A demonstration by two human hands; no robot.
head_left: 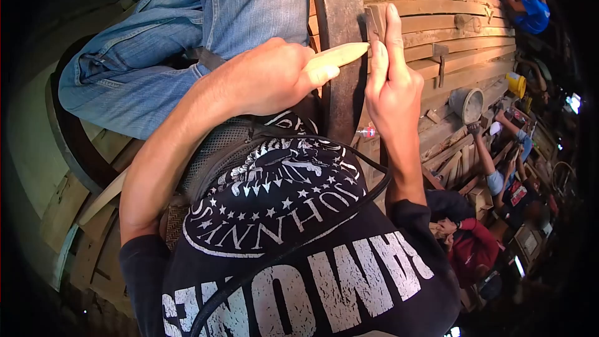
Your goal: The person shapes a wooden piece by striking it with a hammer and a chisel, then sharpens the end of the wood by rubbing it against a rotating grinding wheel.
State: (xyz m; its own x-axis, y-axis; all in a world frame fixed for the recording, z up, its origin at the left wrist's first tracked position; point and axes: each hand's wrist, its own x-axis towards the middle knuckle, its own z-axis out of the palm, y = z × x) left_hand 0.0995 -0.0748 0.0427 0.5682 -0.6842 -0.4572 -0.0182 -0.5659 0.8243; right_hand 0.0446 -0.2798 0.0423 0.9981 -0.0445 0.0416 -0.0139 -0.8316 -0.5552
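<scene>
My left hand [284,75] is closed around a pale, tapered wooden piece [340,56], its narrow tip pointing right, with the thumb pressed along its near side. Close to that tip, my right hand [394,81] holds a small flat brown block [376,22], two fingers stretched up along it. Part of the block is hidden behind the fingers. A dark, worn curved beam [343,87] runs between the two hands, and the wooden piece overlaps it in this view.
Wooden planks [462,25] line the floor on the right, where a hammer [440,62] lies. A grey bucket [466,105] and a yellow bucket [516,84] stand farther right. Several people are around, one in a blue shirt [533,15]. A cord [293,243] crosses my shirt.
</scene>
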